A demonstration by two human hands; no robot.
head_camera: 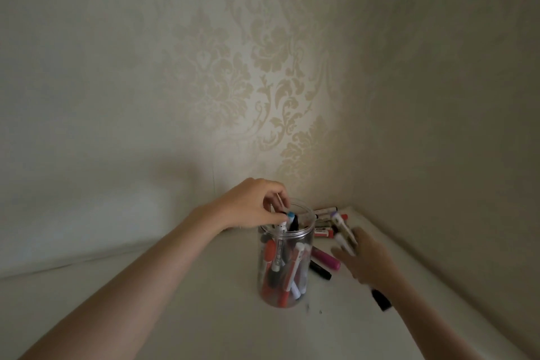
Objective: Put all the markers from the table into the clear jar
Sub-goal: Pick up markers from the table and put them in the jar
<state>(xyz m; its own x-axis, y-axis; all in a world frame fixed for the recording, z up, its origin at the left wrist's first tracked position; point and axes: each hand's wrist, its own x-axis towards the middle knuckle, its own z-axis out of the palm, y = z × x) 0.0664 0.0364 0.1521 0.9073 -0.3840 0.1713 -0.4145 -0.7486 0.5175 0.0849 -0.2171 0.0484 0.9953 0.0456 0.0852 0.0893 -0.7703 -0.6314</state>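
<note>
A clear jar (306, 238) stands upright on the white table (204, 316), holding several markers. My left hand (251, 204) hovers over the jar's mouth, fingertips pinched on a white marker with a blue cap (283, 225) that pokes down into the jar. My right hand (368, 260), blurred, is to the right of the jar and grips a white marker with a purple cap (340, 223). A magenta marker (327, 257) and a black marker (320, 269) lie on the table beside the jar. More markers (325, 210) lie behind it near the wall.
Patterned wallpaper walls (263, 82) meet in a corner just behind the jar. Another black marker (381, 299) lies under my right forearm. A red and white marker (323, 232) rests behind the jar.
</note>
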